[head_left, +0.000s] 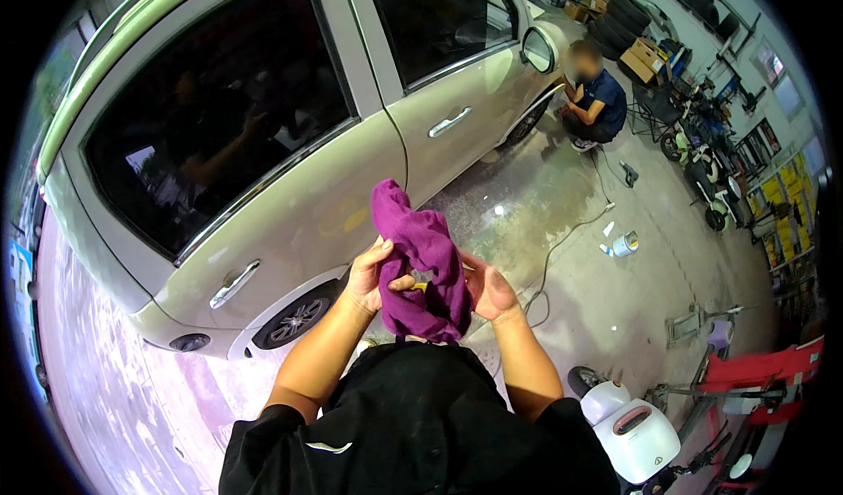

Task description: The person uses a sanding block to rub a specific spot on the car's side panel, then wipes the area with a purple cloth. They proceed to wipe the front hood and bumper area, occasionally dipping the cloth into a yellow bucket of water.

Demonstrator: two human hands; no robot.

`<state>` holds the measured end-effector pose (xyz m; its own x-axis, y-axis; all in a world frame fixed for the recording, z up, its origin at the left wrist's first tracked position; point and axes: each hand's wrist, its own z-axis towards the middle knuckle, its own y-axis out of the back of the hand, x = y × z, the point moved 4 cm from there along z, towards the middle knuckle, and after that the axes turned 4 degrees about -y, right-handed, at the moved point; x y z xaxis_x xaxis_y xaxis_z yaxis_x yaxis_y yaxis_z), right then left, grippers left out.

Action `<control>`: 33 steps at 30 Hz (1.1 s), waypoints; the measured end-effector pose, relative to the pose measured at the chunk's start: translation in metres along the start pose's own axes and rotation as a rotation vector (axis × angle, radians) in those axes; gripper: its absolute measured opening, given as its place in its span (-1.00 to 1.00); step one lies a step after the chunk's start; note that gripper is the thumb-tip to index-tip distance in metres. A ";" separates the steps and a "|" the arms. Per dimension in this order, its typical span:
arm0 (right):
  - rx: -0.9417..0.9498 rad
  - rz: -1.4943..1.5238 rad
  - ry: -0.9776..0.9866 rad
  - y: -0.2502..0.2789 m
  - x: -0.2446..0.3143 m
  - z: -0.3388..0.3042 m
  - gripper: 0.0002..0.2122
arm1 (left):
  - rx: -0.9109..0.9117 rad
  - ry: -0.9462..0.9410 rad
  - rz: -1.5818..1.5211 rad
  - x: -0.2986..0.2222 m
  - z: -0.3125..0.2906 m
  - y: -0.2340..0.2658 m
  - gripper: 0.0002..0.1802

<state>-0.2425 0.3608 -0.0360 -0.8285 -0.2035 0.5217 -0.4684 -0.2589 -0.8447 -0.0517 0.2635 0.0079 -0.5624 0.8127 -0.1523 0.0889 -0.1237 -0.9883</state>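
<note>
A bunched purple cloth (428, 236) hangs between my two hands in front of my chest. My left hand (371, 275) grips its left side, with a finger showing through a gap in the folds. On the other side my right hand (488, 289) holds the cloth's right edge, its fingers partly behind the fabric. A bit of something yellow shows in the gap; I cannot make out what it is. Just beyond the cloth stands a pale green-beige car (351, 187), its doors and dark windows facing me. The cloth looks apart from the car.
A person (594, 100) crouches by the car's front wheel. A power tool (628, 174) and a cable (562, 242) lie on the floor, near a small can (625, 245). A white scooter (634, 433) stands at lower right. Tyres (621, 22), boxes and motorbikes line the wall.
</note>
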 end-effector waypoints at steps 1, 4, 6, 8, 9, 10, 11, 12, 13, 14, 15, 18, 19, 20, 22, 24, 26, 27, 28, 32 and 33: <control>-0.086 -0.066 0.035 -0.005 0.001 -0.001 -0.22 | -0.023 -0.025 0.041 -0.005 0.000 -0.001 -0.47; -0.244 -0.075 0.182 -0.005 0.019 -0.008 -0.29 | -0.072 -0.088 0.132 -0.022 -0.002 -0.008 -0.35; -0.305 -0.053 0.298 -0.007 0.042 -0.013 -0.24 | -0.103 -0.127 0.272 -0.035 -0.005 -0.007 -0.32; -0.286 -0.009 0.434 -0.027 0.064 -0.016 -0.21 | -0.249 -0.148 0.376 -0.038 -0.009 -0.013 -0.35; -0.276 0.012 0.501 -0.037 0.073 -0.017 -0.19 | -0.266 -0.158 0.394 -0.038 -0.010 -0.018 -0.37; -0.249 0.066 0.534 -0.045 0.081 -0.020 -0.12 | -0.280 -0.163 0.404 -0.035 -0.009 -0.017 -0.40; -0.222 0.053 0.557 -0.050 0.086 -0.018 -0.10 | -0.305 -0.112 0.466 -0.038 -0.010 -0.004 -0.42; -0.195 0.039 0.579 -0.053 0.090 -0.016 -0.09 | -0.331 -0.061 0.527 -0.044 -0.012 0.024 -0.44; -0.172 0.021 0.600 -0.057 0.094 -0.015 -0.08 | -0.354 -0.008 0.583 -0.044 -0.011 0.051 -0.45; -0.187 0.003 0.582 -0.058 0.096 -0.014 -0.04 | -0.446 0.044 0.711 -0.041 -0.010 0.071 -0.49; -0.153 0.018 0.566 -0.062 0.096 -0.008 -0.03 | -0.471 0.058 0.878 -0.043 -0.015 0.105 -0.54; -0.114 0.025 0.535 -0.070 0.099 0.004 0.01 | -0.430 0.133 1.867 -0.029 -0.015 0.122 -0.48; -0.130 -0.001 0.514 -0.072 0.095 0.011 0.01 | -0.333 0.028 2.207 -0.021 -0.014 0.118 -0.43; -0.159 -0.042 0.500 -0.075 0.096 0.012 0.01 | -0.237 0.069 2.107 -0.004 -0.002 0.093 -0.33; -0.172 -0.167 0.460 -0.080 0.095 0.018 0.00 | -0.054 0.110 1.823 0.018 0.011 0.057 -0.17; -0.173 -0.163 0.408 -0.097 0.084 0.034 -0.03 | 0.074 0.120 1.575 0.027 0.021 0.083 -0.09; -0.164 -0.166 0.378 -0.112 0.080 0.041 -0.06 | 0.218 0.092 1.378 0.037 0.038 0.094 -0.05; -0.161 -0.188 0.374 -0.118 0.081 0.041 -0.06 | 0.228 0.148 1.385 0.039 0.040 0.093 -0.04; -0.179 -0.225 0.378 -0.122 0.087 0.033 -0.06 | 0.261 0.213 1.375 0.050 0.043 0.067 -0.03; -0.248 -0.431 0.405 -0.139 0.085 0.036 -0.04 | 0.373 0.100 1.283 0.050 0.040 0.059 -0.06; -0.285 -0.506 0.413 -0.140 0.085 0.036 -0.03 | 0.385 0.067 1.243 0.050 0.038 0.058 -0.07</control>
<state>-0.2368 0.3461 0.1311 -0.5106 0.2656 0.8178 -0.8415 0.0412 -0.5387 -0.1062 0.2752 -0.0574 -0.2313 0.0621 -0.9709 0.2711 -0.9543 -0.1257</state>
